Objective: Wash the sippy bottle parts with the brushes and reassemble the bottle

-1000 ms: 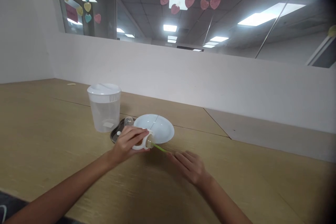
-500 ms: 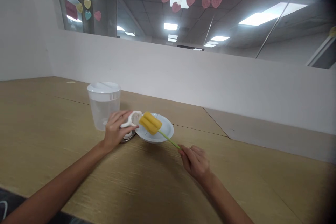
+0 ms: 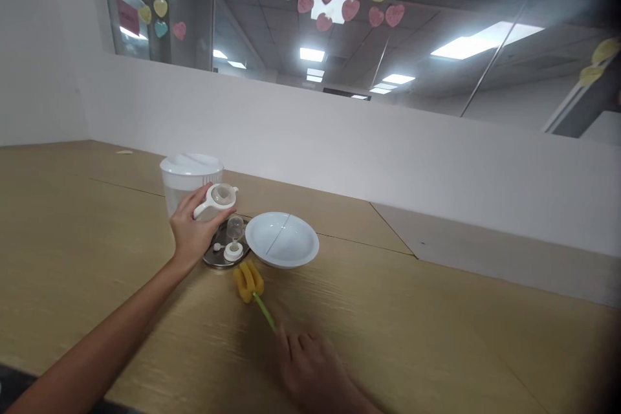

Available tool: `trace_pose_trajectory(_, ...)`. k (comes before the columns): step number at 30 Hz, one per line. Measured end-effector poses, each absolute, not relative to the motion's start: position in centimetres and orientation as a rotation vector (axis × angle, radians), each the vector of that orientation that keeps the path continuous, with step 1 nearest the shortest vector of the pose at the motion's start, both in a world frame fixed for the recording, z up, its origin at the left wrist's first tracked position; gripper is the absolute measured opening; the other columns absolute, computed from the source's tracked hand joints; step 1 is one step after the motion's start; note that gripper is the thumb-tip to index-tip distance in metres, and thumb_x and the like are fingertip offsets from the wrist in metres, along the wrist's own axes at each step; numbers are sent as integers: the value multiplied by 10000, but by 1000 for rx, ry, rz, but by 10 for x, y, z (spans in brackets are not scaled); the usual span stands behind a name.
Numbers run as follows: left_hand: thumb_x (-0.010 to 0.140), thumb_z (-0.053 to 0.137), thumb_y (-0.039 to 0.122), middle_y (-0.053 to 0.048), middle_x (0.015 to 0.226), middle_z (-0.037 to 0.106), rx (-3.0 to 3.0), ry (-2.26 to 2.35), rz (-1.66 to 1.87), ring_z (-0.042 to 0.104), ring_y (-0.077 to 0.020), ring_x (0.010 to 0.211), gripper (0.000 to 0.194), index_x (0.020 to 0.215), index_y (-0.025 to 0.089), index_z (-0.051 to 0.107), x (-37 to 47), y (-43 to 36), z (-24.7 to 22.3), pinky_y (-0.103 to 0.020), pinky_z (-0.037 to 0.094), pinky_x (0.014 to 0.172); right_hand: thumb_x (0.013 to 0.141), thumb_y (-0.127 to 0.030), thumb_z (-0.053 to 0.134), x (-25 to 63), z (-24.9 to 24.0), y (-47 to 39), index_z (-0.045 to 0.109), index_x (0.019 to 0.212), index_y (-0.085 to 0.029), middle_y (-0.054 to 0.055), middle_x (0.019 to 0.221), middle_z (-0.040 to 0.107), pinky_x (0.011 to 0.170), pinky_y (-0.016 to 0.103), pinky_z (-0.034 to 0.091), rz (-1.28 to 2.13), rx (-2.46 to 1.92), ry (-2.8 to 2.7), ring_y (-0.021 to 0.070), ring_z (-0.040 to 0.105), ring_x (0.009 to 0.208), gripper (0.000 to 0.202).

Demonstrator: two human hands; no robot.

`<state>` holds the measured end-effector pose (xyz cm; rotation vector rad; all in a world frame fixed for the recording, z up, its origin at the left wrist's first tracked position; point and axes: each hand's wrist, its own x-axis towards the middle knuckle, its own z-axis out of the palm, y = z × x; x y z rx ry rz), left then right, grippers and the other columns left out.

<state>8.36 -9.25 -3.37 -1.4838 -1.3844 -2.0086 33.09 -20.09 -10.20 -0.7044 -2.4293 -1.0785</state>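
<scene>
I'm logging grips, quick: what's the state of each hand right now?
Left hand: closed, holding the white-handled bottle.
Right hand: closed, holding the yellow sponge brush by its green handle.

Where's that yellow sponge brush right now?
In the head view, the yellow sponge brush is left of centre, gripped in the right hand, its sponge end just on the near side of the metal tray.

**Head View: Component Layout**

The left hand [image 3: 191,233] grips a white-handled bottle [image 3: 213,203], open mouth toward the camera. The right hand [image 3: 310,365] grips the green handle of a yellow sponge brush [image 3: 249,282], head outside the bottle. A metal tray [image 3: 217,259] carries a clear dome [image 3: 235,227] and a white ring [image 3: 233,252]. A white bowl [image 3: 294,242] stands just right of the tray; a lidded bin [image 3: 173,191] stands behind the left hand.
</scene>
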Motion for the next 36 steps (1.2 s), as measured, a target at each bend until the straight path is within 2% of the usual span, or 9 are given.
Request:
trace_pose_trajectory(5, 628, 737, 406, -66, 1044, 645, -1546, -1408, -2025, 593, -223, 963, 531, 1099, 190, 616, 91, -96, -36, -355, 471, 870, 743, -122, 514, 320, -116, -204, 633, 929, -2, 68, 468, 548, 405, 298, 271, -1103, -847, -2459, 155, 442, 385, 251)
trace_pose_trajectory(11, 630, 739, 392, -64, 1081, 644, -1627, -1401, -2024, 594, -228, 986, 517, 1094, 197, 619, 94, -96, -38, -376, 468, 895, 661, -5, 373, 346, -134, -212, 640, 866, -66, 69, 446, 522, 434, 312, 341, -1147, -1024, -2269, 174, 451, 390, 342)
trace_pose_trajectory(18, 612, 748, 406, -71, 1041, 658, -1641, -1401, -2030, 603, -233, 963, 531, 1076, 178, 631, 96, -95, -38, -362, 478, 862, 616, 34, 455, 430, -133, -208, 610, 964, -79, 26, 478, 540, 377, 255, 349, -1263, -1223, -2368, 156, 496, 352, 397)
trace_pose_trajectory(21, 618, 741, 414, -75, 1049, 652, -1672, -1410, -2034, 602, -239, 964, 536, 1089, 186, 625, 100, -97, -39, -364, 479, 855, 669, 10, 517, 448, -108, -177, 620, 956, -91, 31, 479, 567, 361, 233, 326, -1124, -1637, -2402, 169, 535, 360, 320)
trace_pose_trajectory(24, 623, 739, 410, -76, 1058, 649, -1746, -1407, -2017, 600, -243, 964, 527, 1092, 200, 622, 103, -98, -41, -373, 475, 860, 748, -24, 521, 446, -71, -127, 617, 975, -97, 88, 589, 634, 471, 229, 398, -740, -2133, -2255, 194, 637, 552, 257)
trace_pose_trajectory(27, 628, 738, 403, -74, 1052, 652, -1790, -1402, -2002, 600, -244, 959, 508, 1085, 213, 624, 104, -98, -44, -384, 473, 862, 823, -72, 458, 441, -37, -82, 614, 940, -74, 169, 716, 655, 581, 275, 437, -719, -2248, -2111, 236, 658, 723, 195)
trace_pose_trajectory(30, 622, 739, 411, -76, 1056, 653, -1788, -1430, -2016, 599, -245, 964, 513, 1083, 216, 626, 104, -97, -46, -393, 468, 873, 871, -104, 380, 441, -19, -62, 589, 980, -51, 219, 786, 649, 635, 327, 445, -694, -2322, -1995, 273, 650, 797, 242)
trace_pose_trajectory(33, 604, 741, 437, -85, 1074, 654, -1816, -1488, -2063, 600, -250, 981, 536, 1065, 187, 635, 105, -94, -45, -390, 470, 878, 891, -83, 294, 437, -22, -66, 539, 1060, -36, 226, 807, 645, 645, 343, 448, -642, -2346, -1948, 283, 651, 811, 302)
trace_pose_trajectory(36, 600, 731, 467, -85, 1064, 663, -1998, -1538, -2017, 609, -253, 973, 544, 1047, 171, 642, 107, -86, -39, -377, 485, 848, 892, -83, 297, 428, -40, -77, 511, 1099, -52, 204, 799, 655, 616, 331, 454, -529, -2353, -1995, 275, 661, 777, 299)
